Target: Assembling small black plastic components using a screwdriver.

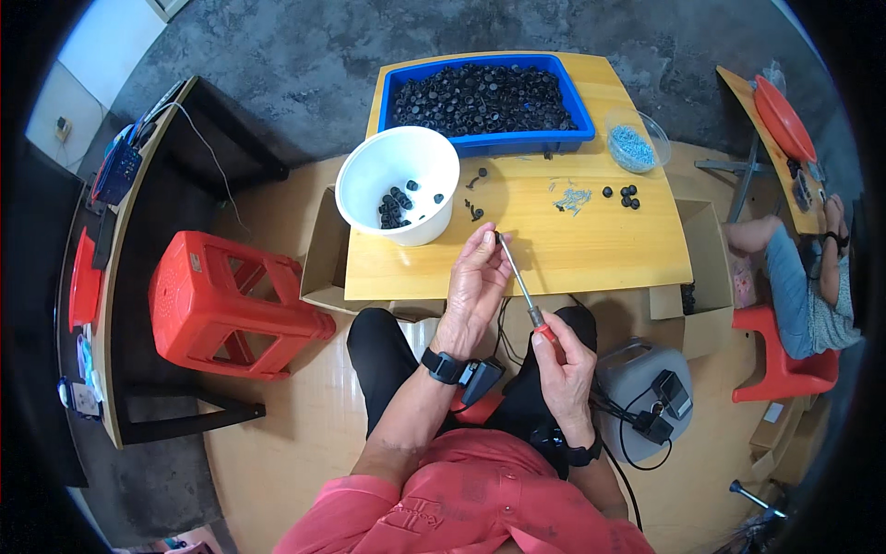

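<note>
My left hand (pixel 479 284) is closed, pinching a small black part (pixel 499 238) just past the table's near edge. In my right hand (pixel 565 362) is a screwdriver (pixel 523 288) with a red handle; its shaft slants up to the left and its tip meets the black part. Ahead of my left hand stands a white bucket (pixel 441 164) with several black round parts (pixel 395 209) inside. Loose screws (pixel 572 199) lie on the yellow table (pixel 591 259), beside a few black round caps (pixel 629 196). Small black pieces (pixel 476 212) lie next to the bucket.
A blue tray (pixel 480 146) full of black parts sits at the table's far side, and a clear tub (pixel 633 148) of screws at its right. Cardboard boxes (pixel 706 258) flank the table. Red stools (pixel 212 295) stand left and right; a person (pixel 812 295) sits at the far right.
</note>
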A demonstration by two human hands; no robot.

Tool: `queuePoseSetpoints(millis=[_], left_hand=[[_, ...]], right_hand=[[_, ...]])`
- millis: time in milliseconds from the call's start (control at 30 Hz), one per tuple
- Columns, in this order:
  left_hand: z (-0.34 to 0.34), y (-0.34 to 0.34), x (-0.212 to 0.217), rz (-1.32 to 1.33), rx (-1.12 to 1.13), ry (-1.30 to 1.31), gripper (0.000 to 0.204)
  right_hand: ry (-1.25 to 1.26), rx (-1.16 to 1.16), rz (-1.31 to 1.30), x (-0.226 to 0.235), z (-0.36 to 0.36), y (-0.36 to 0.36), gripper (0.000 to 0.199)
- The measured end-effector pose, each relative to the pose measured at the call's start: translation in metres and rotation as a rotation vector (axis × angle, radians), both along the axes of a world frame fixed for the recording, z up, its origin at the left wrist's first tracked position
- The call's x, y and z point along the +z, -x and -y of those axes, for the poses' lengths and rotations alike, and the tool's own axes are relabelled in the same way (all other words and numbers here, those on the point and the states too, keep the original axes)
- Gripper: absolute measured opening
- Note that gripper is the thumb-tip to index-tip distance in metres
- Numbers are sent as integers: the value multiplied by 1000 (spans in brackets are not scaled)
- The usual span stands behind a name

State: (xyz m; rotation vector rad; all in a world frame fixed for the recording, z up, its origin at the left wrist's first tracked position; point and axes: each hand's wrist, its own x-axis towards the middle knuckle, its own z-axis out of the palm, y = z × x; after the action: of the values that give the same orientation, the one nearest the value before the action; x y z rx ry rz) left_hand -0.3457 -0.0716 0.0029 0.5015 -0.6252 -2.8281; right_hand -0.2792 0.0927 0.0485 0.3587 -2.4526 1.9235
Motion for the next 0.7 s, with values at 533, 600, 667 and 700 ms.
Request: queuePoseSetpoints(millis=[533, 600, 667, 700], left_hand=[[3, -2, -9, -143, -76, -102, 27], [3, -1, -9, -134, -71, -84, 28], [3, 0, -10, -136, -70, -74, 28], [2, -2, -10, -135, -71, -67, 28]], right_hand=[[-43, 11, 10, -4, -2, -4, 26], [-58, 21, 32, -4, -3, -3, 27], [-48, 13, -1, -7, -3, -3, 26], [-51, 13, 6, -6, -4, -4, 26]])
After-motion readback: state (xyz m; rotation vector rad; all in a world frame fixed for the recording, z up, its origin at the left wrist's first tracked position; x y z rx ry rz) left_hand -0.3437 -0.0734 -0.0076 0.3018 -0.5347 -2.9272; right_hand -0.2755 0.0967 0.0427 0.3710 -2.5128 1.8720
